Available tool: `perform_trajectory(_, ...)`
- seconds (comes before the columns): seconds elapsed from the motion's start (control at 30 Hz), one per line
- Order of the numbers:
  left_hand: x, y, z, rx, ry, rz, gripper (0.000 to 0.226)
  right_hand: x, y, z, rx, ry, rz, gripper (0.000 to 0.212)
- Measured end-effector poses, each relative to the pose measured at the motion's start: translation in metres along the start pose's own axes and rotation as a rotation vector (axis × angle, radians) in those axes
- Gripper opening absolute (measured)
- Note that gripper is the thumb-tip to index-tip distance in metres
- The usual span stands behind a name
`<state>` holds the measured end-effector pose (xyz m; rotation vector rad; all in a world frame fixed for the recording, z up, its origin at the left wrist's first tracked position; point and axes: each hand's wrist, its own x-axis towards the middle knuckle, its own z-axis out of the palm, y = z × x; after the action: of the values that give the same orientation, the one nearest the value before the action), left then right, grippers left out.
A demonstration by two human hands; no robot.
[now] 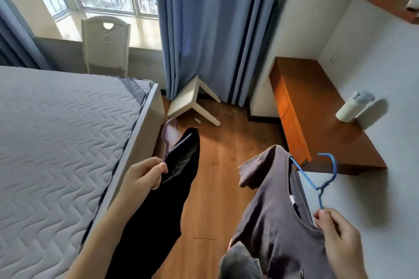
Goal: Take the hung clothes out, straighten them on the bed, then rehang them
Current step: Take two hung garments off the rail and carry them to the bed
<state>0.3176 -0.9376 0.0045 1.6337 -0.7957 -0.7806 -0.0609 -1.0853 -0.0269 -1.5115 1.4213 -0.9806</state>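
Observation:
My left hand point(145, 174) pinches the neck of a purple hanger point(169, 137) that carries a black garment point(163, 206), which hangs down beside the bed's edge. My right hand point(335, 233) grips the neck of a blue hanger point(322, 179) holding a dark grey T-shirt point(272, 210); the shirt drapes over the floor in front of me. The bed point(56, 133), with a bare quilted grey mattress, fills the left side.
A white stool point(192, 102) lies tipped over on the wood floor by the blue curtain point(204, 29). A brown wooden desk point(317, 115) with a white bottle point(353, 106) stands at right. A white chair point(106, 45) sits under the window.

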Motion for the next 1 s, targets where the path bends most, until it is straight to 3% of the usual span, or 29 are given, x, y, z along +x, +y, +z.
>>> perform_trajectory(0.2, 0.115, -0.016, 0.044, 0.082, 0.175, -0.151, 0.026, 0.188, -0.004, 0.069, -0.036, -0.206, -0.097, 0.046)
perform_trajectory(0.4, 0.190, 0.001, 0.062, 0.084, 0.397, -0.215, 0.024, 0.345, -0.055, 0.150, -0.047, -0.386, -0.188, 0.028)
perform_trajectory(0.53, 0.250, 0.012, 0.065, 0.107, 0.514, -0.219, 0.025, 0.425, -0.082, 0.213, -0.037, -0.462, -0.203, 0.028)
perform_trajectory(1.0, 0.545, 0.022, 0.007, 0.046, 0.632, -0.212, 0.025, 0.659, -0.153, 0.440, 0.068, -0.543, -0.267, 0.036)
